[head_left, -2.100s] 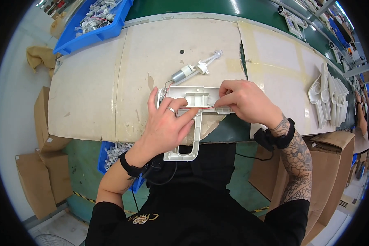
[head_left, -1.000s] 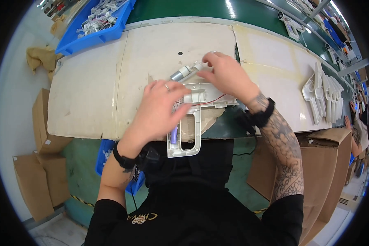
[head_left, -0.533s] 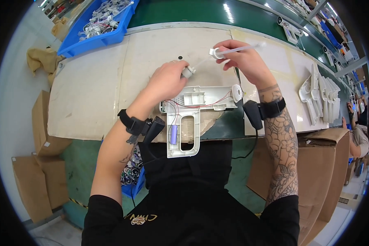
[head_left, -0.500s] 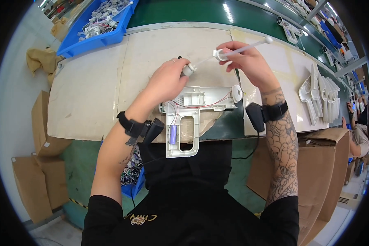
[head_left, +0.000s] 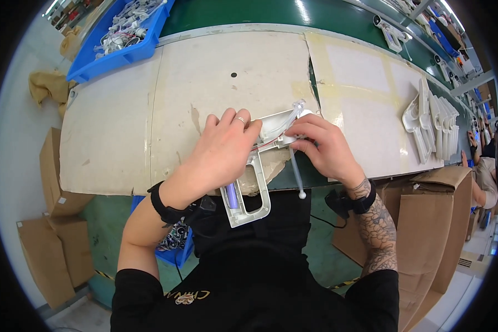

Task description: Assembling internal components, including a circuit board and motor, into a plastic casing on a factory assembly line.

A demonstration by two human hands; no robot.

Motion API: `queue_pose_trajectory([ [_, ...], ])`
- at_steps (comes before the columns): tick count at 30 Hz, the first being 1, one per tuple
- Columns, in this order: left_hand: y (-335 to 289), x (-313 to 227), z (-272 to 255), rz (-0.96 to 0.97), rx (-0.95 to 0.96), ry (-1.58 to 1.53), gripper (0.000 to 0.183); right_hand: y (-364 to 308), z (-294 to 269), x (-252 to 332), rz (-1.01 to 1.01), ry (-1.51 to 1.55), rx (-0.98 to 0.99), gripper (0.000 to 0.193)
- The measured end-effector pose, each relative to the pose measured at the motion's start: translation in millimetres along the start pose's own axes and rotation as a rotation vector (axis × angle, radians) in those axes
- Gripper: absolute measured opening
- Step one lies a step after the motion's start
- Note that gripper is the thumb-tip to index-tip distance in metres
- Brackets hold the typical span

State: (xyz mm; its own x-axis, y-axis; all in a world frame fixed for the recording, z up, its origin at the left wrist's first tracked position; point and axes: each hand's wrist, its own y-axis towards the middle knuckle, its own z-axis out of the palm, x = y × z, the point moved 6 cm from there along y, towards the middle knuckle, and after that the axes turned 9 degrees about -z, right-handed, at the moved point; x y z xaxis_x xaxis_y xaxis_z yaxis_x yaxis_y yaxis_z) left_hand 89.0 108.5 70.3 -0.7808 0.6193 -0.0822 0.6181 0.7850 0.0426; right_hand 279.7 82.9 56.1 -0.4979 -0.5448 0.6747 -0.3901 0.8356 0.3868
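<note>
A white gun-shaped plastic shell half (head_left: 261,205) lies tilted at the table's front edge, its handle reaching past it. A purple cylindrical battery (head_left: 231,196) sits in the handle, and thin wires run along the upper part. My left hand (head_left: 218,149) is closed over the shell's upper left end, covering what lies beneath the fingers. At the other end, my right hand (head_left: 326,146) pinches the top of a translucent ball-tipped rod (head_left: 297,171), which points down toward me. Beyond these fingers a clear plastic piece (head_left: 299,105) sticks out at the shell's far right corner.
A blue bin (head_left: 144,50) of small wired parts stands at the back left. Several white shell pieces (head_left: 437,122) are lined up on the right. A black round spot (head_left: 233,74) marks the cardboard-covered table. Another blue bin (head_left: 174,252) is below, with cardboard boxes (head_left: 431,232) beside the table.
Both hands have come down onto the shell, the left bringing the small white cylindrical part over it. The rod has swung from pointing up right to pointing down. The shell has tilted.
</note>
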Motion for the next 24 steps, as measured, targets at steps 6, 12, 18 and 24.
queue_pose_trajectory([
  [6, 3, 1, 7, 0.041, -0.113, -0.195, 0.035, -5, 9, -7, -0.054, -0.019, -0.064, 0.026],
  [12, 0, -9, 1, -0.064, -0.012, -0.032, 0.031, -6, 11, -4, -0.108, -0.017, -0.108, 0.025],
  [18, -4, -18, 8, -0.048, 0.020, 0.221, 0.042, -16, 17, 0, -0.182, -0.303, -0.203, 0.029],
  [24, -6, -6, 7, 0.001, -0.194, 0.150, 0.038, -23, 20, 2, -0.188, -0.327, -0.261, 0.033],
])
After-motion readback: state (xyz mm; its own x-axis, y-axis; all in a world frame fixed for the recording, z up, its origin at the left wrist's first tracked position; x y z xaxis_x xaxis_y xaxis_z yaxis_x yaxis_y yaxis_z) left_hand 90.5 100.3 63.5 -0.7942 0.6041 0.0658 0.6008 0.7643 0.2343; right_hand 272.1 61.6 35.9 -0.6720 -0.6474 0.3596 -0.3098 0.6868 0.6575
